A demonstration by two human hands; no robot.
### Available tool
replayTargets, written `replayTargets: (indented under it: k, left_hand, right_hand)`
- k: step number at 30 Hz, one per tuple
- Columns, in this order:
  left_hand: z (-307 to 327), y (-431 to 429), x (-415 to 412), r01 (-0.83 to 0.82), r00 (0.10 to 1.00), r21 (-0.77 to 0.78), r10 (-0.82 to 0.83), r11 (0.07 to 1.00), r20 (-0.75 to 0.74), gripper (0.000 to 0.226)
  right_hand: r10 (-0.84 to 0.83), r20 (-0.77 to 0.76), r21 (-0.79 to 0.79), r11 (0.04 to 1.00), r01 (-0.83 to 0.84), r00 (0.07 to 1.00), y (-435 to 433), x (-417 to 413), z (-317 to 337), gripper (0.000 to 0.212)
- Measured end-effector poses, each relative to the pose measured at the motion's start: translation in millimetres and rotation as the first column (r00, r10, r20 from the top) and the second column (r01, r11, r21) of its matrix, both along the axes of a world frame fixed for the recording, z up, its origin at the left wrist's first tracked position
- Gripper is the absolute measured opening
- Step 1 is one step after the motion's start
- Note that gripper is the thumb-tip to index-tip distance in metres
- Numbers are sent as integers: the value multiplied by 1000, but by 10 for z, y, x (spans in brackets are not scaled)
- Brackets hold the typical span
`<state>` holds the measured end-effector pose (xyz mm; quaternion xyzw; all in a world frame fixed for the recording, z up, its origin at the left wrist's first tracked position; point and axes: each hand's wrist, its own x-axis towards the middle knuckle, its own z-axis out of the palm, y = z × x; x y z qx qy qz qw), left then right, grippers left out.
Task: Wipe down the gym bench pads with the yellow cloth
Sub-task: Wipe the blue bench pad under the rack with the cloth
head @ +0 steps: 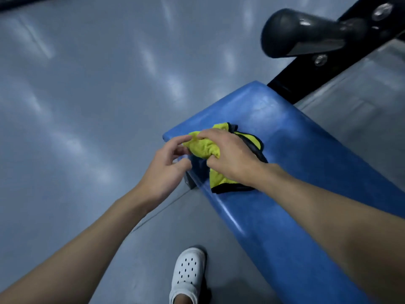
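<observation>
Sitting bunched near the end edge of the blue bench pad (295,161), the yellow cloth (203,148) has open gray floor (87,106) to the left. My right grip (232,159) clutches its top; the left grip (162,170), half-open, just touches its tip.

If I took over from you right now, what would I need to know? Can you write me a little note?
Right hand: grips the bunched yellow cloth with black edging, which lies on the long blue padded bench near its far end.
Left hand: holds nothing, fingers loose, index fingertip at the cloth's tip.
Done: cloth is on the pad; how much is already wiped cannot be told.
Left: probably wipe along the rest of the pad, towards you.
</observation>
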<state>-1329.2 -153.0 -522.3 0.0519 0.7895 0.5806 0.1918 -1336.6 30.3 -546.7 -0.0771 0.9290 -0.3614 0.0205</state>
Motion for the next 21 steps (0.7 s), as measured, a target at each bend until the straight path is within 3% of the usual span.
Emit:
replayTargets:
  k: [3,7,9,16,21]
  left_hand:
    - [141,422,264,82,996,-61,-84,995,-32,53]
    - [455,1241,705,279,956,-49,-282,959,-82,63]
    - [692,1721,993,394,913,-22,-394,919,-109,66]
    - [1822,3484,2313,730,676,35,-713,682,-185,25]
    - [2724,4487,3390,898,434,43,-865,438,-251,17]
  right_hand:
    - [-215,78,-155,962,225,973,370,603,177,54]
    - [-376,257,-391,802,452,890,1103,1467,599,45]
    - [-452,286,-418,735,534,845,1493,1963,865,42]
    - [-647,397,-531,416,738,651,2788,3953,2037,22]
    - [-759,456,-557,163,814,464,3278,5444,3062,20]
